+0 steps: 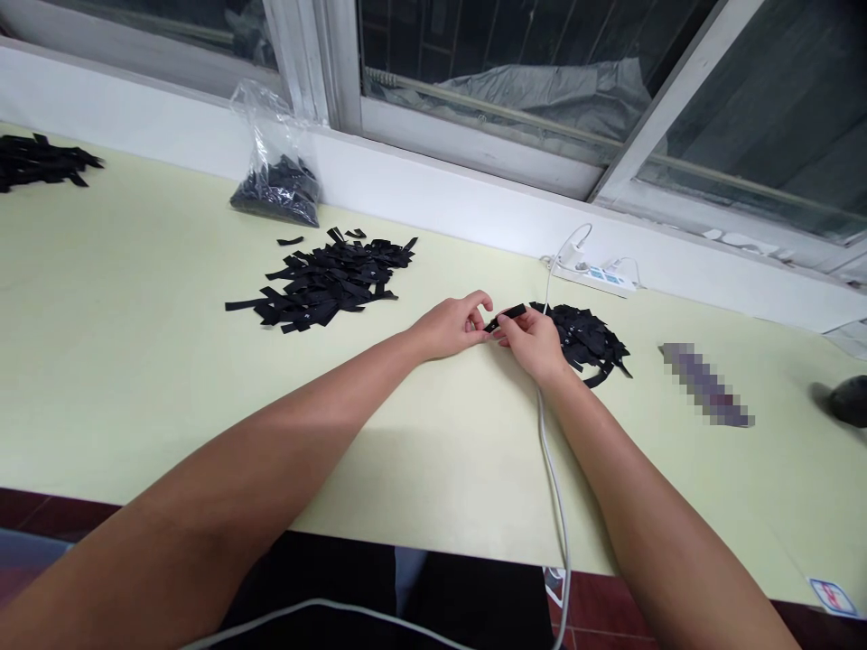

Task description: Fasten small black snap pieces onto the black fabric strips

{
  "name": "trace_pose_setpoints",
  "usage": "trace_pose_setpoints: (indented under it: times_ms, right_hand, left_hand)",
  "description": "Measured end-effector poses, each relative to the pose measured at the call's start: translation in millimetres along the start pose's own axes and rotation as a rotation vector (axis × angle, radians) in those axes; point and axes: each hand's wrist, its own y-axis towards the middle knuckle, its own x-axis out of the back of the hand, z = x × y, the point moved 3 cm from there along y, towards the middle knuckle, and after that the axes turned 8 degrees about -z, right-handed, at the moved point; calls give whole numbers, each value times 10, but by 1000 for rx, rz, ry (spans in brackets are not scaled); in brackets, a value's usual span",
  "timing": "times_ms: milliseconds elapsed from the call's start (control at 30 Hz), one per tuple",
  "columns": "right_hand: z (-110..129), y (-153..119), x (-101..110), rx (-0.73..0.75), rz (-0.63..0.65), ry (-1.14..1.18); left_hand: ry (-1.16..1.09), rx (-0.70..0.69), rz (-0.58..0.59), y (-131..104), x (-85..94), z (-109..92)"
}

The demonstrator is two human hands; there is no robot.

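Between my two hands is a small black strip (pixel 513 313) with a tiny white mark near its lower end. My right hand (pixel 535 341) pinches it between thumb and fingers. The thumb of my left hand (pixel 452 327) meets the strip's left end, while its index finger is raised and curved. A heap of black strips (pixel 588 338) lies just right of my right hand, partly behind it. Another, wider heap of black strips (pixel 331 282) spreads over the table to the left of my left hand.
A clear plastic bag (pixel 276 185) of black pieces leans near the wall. More strips (pixel 44 162) lie far left. A white cable (pixel 552 460) crosses the pale table (pixel 433 469) beside my right wrist. A power strip (pixel 600 278), a pixelated object (pixel 708 385) and a black object (pixel 850 401) are rightward.
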Motion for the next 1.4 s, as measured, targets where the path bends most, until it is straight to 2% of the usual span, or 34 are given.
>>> trace_pose_setpoints:
  times_ms: [133, 333, 400, 500, 567, 633, 733, 833, 967, 1167, 1267, 1400]
  right_hand:
    - [-63, 124, 228, -74, -131, -71]
    - [-313, 344, 907, -107, -403, -520]
    - [-364, 352, 1096, -125, -485, -583]
    - [-354, 311, 1280, -156, -610, -606]
    - [-304, 275, 1328, -169, -671, -600]
    - [-239, 248, 1312, -147, -697, -582]
    - [-134, 229, 1180, -25, -679, -551]
    - [-59, 210, 971, 105, -605, -530]
    - [-13, 151, 681, 192, -485, -497]
    - [64, 33, 331, 257, -269, -433]
    - [83, 5, 268, 244, -193, -406]
    - [79, 4, 276, 210, -179, -387]
  left_hand:
    - [17, -11, 6, -2, 1, 0]
    - [62, -9, -3, 0, 7, 20]
    - [64, -4, 0, 0, 10, 24]
    - [63, 2, 4, -3, 13, 22]
    - [62, 2, 3, -5, 14, 15]
    - [69, -5, -13, -4, 17, 7]
    - [106, -27, -48, 7, 26, 4]
    - [94, -47, -58, 24, 32, 16]
    - [64, -10, -50, 26, 37, 23]
    - [175, 45, -156, 22, 93, -15]
    - [325, 55, -249, 51, 171, 21]
    - [501, 122, -346, 94, 313, 139]
